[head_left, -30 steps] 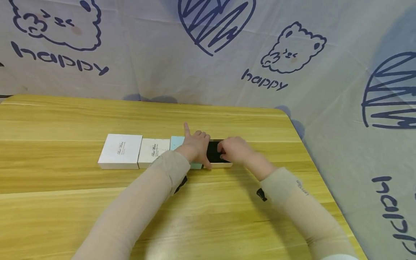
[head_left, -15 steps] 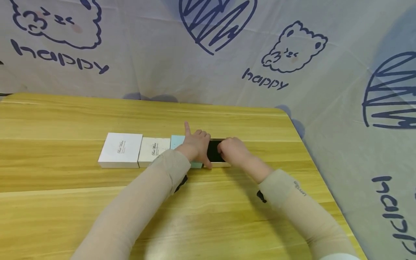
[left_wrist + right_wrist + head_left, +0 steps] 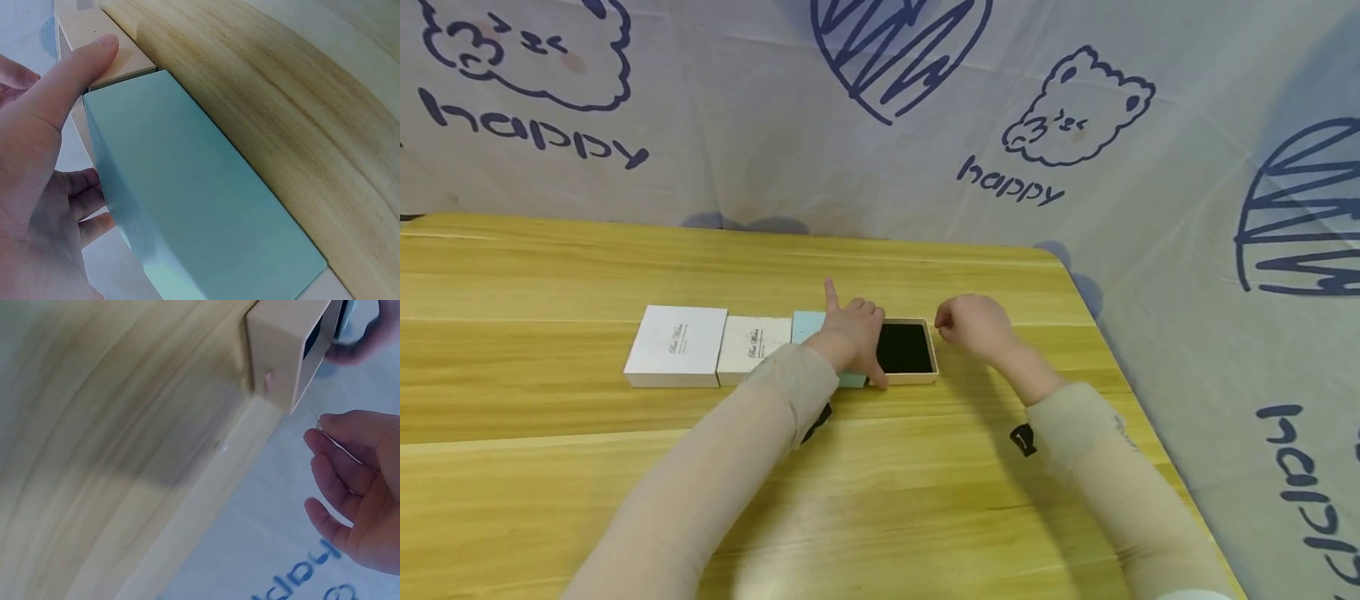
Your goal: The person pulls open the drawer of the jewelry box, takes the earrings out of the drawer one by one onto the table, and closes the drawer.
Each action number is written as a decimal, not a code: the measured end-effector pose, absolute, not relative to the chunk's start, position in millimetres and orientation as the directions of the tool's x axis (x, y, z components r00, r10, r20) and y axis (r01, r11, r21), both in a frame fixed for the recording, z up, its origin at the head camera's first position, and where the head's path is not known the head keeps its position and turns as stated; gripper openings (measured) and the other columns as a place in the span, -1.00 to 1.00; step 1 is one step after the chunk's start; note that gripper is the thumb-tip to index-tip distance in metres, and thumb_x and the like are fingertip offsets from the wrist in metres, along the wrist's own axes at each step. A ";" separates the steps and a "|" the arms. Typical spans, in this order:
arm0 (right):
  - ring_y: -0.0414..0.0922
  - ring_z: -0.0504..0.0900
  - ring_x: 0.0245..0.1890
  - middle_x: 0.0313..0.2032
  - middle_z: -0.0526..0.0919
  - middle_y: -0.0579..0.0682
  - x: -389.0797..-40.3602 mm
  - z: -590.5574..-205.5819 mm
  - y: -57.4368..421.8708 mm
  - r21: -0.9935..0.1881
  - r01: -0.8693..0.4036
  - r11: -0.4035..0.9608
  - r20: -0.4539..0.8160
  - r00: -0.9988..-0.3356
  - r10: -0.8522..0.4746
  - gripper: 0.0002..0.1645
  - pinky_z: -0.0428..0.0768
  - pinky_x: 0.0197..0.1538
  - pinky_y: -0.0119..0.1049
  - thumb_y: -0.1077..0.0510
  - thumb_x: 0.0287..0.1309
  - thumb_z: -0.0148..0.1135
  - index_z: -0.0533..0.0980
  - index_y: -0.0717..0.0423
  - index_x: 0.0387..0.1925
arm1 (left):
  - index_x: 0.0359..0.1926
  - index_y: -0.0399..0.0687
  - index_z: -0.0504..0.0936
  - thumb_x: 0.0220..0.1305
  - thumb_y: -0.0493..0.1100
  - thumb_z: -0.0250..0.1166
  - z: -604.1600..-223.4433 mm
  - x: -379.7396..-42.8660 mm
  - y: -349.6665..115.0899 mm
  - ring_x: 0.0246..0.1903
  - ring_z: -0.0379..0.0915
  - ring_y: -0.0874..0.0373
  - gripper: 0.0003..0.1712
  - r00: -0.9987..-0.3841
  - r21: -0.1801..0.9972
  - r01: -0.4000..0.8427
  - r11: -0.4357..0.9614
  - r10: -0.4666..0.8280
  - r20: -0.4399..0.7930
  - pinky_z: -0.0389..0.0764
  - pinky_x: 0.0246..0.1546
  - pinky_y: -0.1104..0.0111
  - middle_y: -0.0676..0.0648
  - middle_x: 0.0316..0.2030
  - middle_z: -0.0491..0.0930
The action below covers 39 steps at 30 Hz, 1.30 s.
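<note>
Left hand (image 3: 850,333) clamps open cream box (image 3: 278,350); right hand (image 3: 977,323) pinches thin pin-like piece (image 3: 317,422) beside it. Step, probably: removal; next move calls for steady pinch.

Four boxes (image 3: 677,340) stand abreast on the table (image 3: 880,492).

Passable across the worktop (image 3: 910,517) between the sleeves (image 3: 715,467). Blocked over the blue box (image 3: 200,181) by the left hand (image 3: 850,335), and right of the black-lined box (image 3: 910,378) by the right hand (image 3: 976,325).
</note>
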State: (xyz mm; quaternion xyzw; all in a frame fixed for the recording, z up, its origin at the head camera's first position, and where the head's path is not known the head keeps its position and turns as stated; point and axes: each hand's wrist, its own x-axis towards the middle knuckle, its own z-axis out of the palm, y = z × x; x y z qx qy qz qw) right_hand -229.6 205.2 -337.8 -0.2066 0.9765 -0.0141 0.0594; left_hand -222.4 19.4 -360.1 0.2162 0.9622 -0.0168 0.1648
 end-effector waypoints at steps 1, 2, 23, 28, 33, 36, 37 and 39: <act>0.00 0.66 -0.22 -0.25 0.72 0.06 -231.2 -338.1 208.7 -0.057 -0.387 0.920 -0.110 -0.914 -0.391 -0.81 0.60 -0.11 -0.11 0.23 0.15 0.14 0.65 0.14 -0.26 | 0.37 -0.08 0.17 -0.16 0.46 0.32 -360.0 -222.2 19.2 0.38 0.04 0.01 0.18 -0.851 0.039 0.423 0.905 0.412 -0.324 -0.48 0.27 -0.30 -0.08 0.36 0.20; 0.00 0.66 -0.23 -0.26 0.72 0.06 -232.7 -339.0 212.2 -0.057 -0.376 0.925 -0.106 -0.919 -0.380 -0.81 0.59 -0.12 -0.10 0.23 0.14 0.15 0.65 0.14 -0.27 | 0.37 -0.08 0.17 -0.16 0.46 0.32 -359.9 -222.2 19.1 0.38 0.04 0.01 0.18 -0.851 0.039 0.424 0.905 0.413 -0.325 -0.48 0.27 -0.30 -0.09 0.36 0.20; -0.05 0.60 -0.33 -0.35 0.69 0.03 -248.5 -372.2 237.0 -0.075 -0.296 0.952 -0.186 -0.934 -0.305 -0.89 0.56 -0.21 -0.09 0.21 0.12 0.18 0.62 0.10 -0.43 | 0.38 -0.07 0.15 -0.15 0.47 0.31 -358.1 -221.4 19.7 0.39 0.02 0.02 0.19 -0.847 0.030 0.426 0.904 0.411 -0.338 -0.46 0.27 -0.30 -0.08 0.38 0.17; -0.07 0.57 -0.35 -0.34 0.68 0.03 -248.8 -373.3 235.4 -0.070 -0.288 0.955 -0.199 -0.934 -0.296 -0.88 0.55 -0.25 -0.12 0.23 0.12 0.16 0.61 0.10 -0.44 | 0.39 -0.06 0.14 -0.15 0.47 0.31 -357.4 -221.1 19.7 0.39 0.01 0.01 0.19 -0.849 0.031 0.423 0.906 0.408 -0.336 -0.46 0.28 -0.30 -0.08 0.38 0.16; -0.09 0.54 -0.34 -0.31 0.68 0.03 -247.8 -374.7 234.9 -0.061 -0.284 0.957 -0.217 -0.932 -0.290 -0.87 0.55 -0.26 -0.14 0.23 0.13 0.14 0.61 0.08 -0.43 | 0.38 -0.06 0.15 -0.15 0.47 0.31 -357.6 -221.2 19.2 0.39 0.02 0.01 0.18 -0.848 0.034 0.423 0.906 0.409 -0.337 -0.45 0.28 -0.29 -0.08 0.38 0.17; -0.08 0.57 -0.32 -0.29 0.68 0.03 -248.0 -375.2 234.9 -0.049 -0.283 0.958 -0.219 -0.933 -0.287 -0.86 0.57 -0.25 -0.13 0.21 0.15 0.14 0.62 0.08 -0.40 | 0.38 -0.06 0.15 -0.14 0.46 0.32 -357.8 -221.2 18.9 0.39 0.02 0.01 0.17 -0.847 0.040 0.421 0.906 0.408 -0.339 -0.45 0.28 -0.29 -0.08 0.37 0.18; -0.08 0.58 -0.32 -0.29 0.68 0.03 -248.1 -374.7 234.6 -0.045 -0.280 0.959 -0.216 -0.934 -0.283 -0.86 0.57 -0.26 -0.13 0.20 0.16 0.14 0.62 0.08 -0.39 | 0.38 -0.06 0.15 -0.14 0.46 0.31 -357.9 -221.2 18.8 0.39 0.02 0.01 0.17 -0.847 0.041 0.420 0.906 0.408 -0.340 -0.46 0.28 -0.29 -0.08 0.37 0.18; -0.06 0.60 -0.30 -0.28 0.69 0.04 -248.7 -373.1 233.3 -0.048 -0.262 0.964 -0.198 -0.943 -0.267 -0.84 0.58 -0.26 -0.11 0.16 0.20 0.13 0.62 0.10 -0.33 | 0.38 -0.06 0.15 -0.14 0.46 0.31 -357.9 -221.2 18.5 0.39 0.02 0.01 0.17 -0.847 0.041 0.421 0.906 0.409 -0.341 -0.46 0.28 -0.29 -0.08 0.37 0.17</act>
